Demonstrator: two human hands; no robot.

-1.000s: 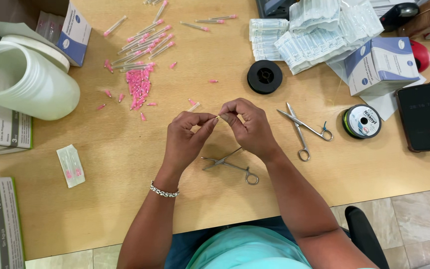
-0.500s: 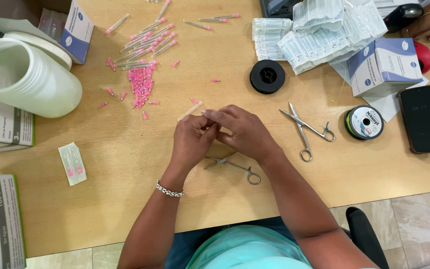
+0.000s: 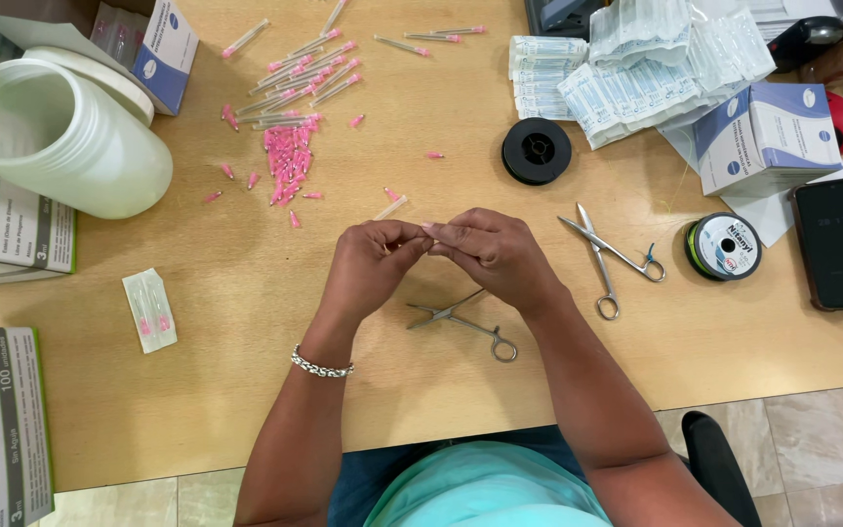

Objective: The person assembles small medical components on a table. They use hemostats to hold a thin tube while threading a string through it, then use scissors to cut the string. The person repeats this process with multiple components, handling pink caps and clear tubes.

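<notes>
At the middle of the wooden surface, seen from the head camera, the left hand and the right hand meet fingertip to fingertip, each grip pinched together on something too small to make out. Just near of the hands lies a pair of metal forceps, and a second pair of scissors lies to the right, beside a green-rimmed spool of thread. Just far of the hands lies a capped needle. A heap of pink needle caps sits far left, near a white plastic jar on its side. A black spool sits far of the right hand.
</notes>
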